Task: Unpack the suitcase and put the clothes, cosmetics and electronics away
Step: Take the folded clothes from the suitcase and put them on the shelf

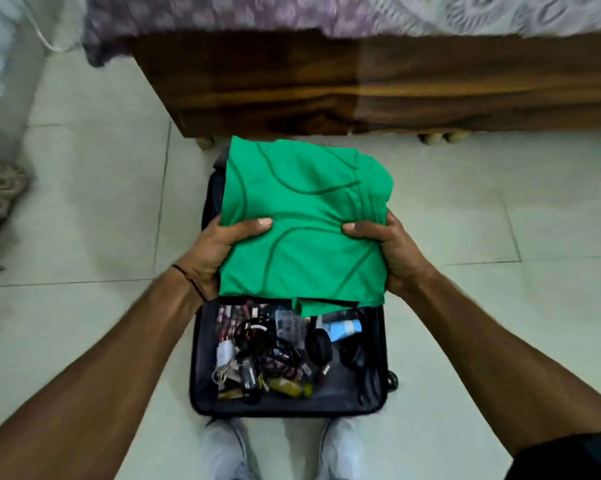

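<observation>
Progress looks early: the green folded garment is in hand, held over the far half of the open suitcase, which lies on the tiled floor just in front of the wooden bed. The left grip clasps the garment's left edge, thumb laid on top and fingers hidden beneath; the right grip does the same on the right edge. Whether the garment is lifted clear or rests on what is under it cannot be told. A strip of dark fabric shows at its far-left side, so more clothes may lie below. The near half of the case is full: black headphones, a tangle of dark cables, a white charger, a yellowish bottle, a blue-and-white tube and a row of small reddish sticks that may be lipsticks. By this showing none of the cosmetics or electronics has been put away, and the clothes are barely begun. Nearly all of the task is left, starting with carrying this garment to its place.
</observation>
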The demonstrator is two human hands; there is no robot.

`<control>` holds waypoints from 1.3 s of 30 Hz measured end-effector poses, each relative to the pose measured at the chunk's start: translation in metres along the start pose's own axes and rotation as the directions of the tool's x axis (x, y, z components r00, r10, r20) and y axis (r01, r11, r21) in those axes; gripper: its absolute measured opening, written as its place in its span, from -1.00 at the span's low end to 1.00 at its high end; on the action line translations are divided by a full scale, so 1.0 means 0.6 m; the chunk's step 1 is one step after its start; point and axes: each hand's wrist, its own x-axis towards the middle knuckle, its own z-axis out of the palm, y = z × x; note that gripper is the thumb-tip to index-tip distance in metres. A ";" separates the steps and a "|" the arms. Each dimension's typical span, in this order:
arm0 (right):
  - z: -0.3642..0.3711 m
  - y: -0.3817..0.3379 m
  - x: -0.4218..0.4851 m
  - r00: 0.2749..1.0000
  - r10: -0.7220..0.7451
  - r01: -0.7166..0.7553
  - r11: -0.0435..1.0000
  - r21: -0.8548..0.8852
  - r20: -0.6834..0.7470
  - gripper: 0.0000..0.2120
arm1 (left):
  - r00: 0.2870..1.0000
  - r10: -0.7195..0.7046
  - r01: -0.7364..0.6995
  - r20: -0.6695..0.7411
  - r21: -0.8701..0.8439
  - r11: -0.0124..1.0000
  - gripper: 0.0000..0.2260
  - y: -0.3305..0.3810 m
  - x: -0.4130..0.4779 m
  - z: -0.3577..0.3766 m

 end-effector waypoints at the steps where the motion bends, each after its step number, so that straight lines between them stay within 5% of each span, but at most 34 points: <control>1: 0.015 -0.042 -0.050 1.000 -0.006 0.006 1.000 -0.006 -0.012 -0.39 | 1.000 0.005 -0.005 0.005 0.002 1.000 -0.58 0.032 -0.041 0.031; 11: 0.087 -0.373 -0.633 0.953 -0.150 0.176 0.981 0.077 -0.265 -0.39 | 0.966 -0.043 0.015 0.256 0.109 0.994 -0.66 0.299 -0.470 0.371; 19: 0.062 -0.370 -0.992 0.751 -0.348 0.500 0.854 0.140 -0.561 -0.49 | 0.748 -0.138 -0.064 0.650 0.278 0.959 -0.56 0.285 -0.619 0.569; 21: 0.039 -0.312 -1.169 0.532 -0.386 0.639 0.767 0.059 -0.753 -0.49 | 0.522 -0.278 -0.068 0.807 0.364 0.929 -0.58 0.212 -0.717 0.674; 24: 0.038 -0.297 -1.198 0.484 -0.352 0.662 0.746 0.072 -0.802 -0.49 | 0.480 -0.269 -0.090 0.835 0.352 0.932 -0.61 0.202 -0.733 0.712; 29: -0.026 -0.211 -1.421 0.168 -0.298 0.783 0.619 -0.057 -0.940 -0.42 | 0.268 -0.424 -0.124 0.865 0.467 0.876 -0.63 0.064 -0.876 0.895; 33: -0.093 -0.153 -1.570 -0.013 -0.238 0.821 0.552 -0.146 -0.971 -0.46 | 0.121 -0.517 -0.131 0.847 0.530 0.838 -0.62 -0.056 -0.983 1.024; 39: -0.245 -0.113 -1.790 -0.159 -0.216 0.803 0.540 -0.254 -0.963 -0.54 | -0.021 -0.547 -0.131 0.837 0.540 0.832 -0.59 -0.241 -1.130 1.233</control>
